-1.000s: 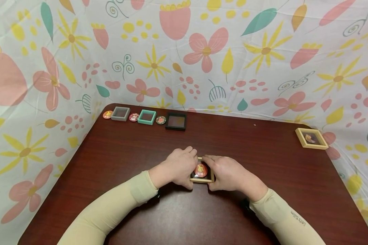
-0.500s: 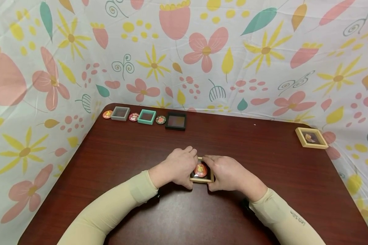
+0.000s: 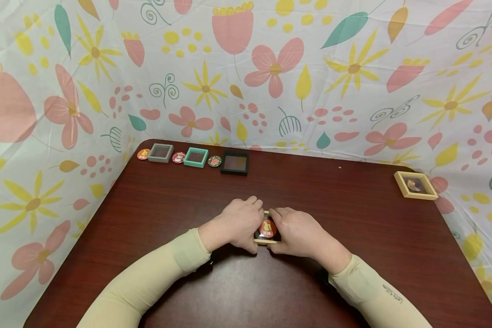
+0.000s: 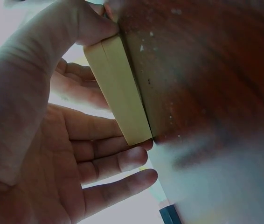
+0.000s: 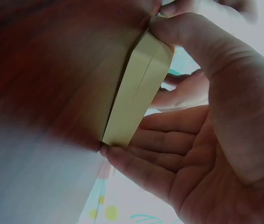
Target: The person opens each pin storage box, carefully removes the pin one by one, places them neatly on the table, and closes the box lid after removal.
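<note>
A square yellow display frame (image 3: pixel 266 242) lies flat on the table between both hands, with a round red-and-yellow badge (image 3: pixel 267 228) under its clear window. My left hand (image 3: pixel 242 223) grips the left side, thumb at the near corner and fingers around the far one. Opposite it, my right hand (image 3: pixel 301 232) holds the right side the same way and covers that edge from above. Each wrist view shows the frame's side wall, (image 4: pixel 118 91) on the left and a thin seam along the wall (image 5: pixel 139 88) on the right, held between thumb and fingers.
Along the back left stand a grey frame (image 3: pixel 161 153), a teal frame (image 3: pixel 196 157) and a black frame (image 3: pixel 235 163), with round badges (image 3: pixel 214 161) beside them. Another yellow frame (image 3: pixel 416 185) lies at the right edge. Floral cloth (image 3: pixel 270 114) hangs behind the table.
My right hand and forearm have shifted slightly left, so the hand covers more of the yellow frame's right side. The left hand has stayed in place.
</note>
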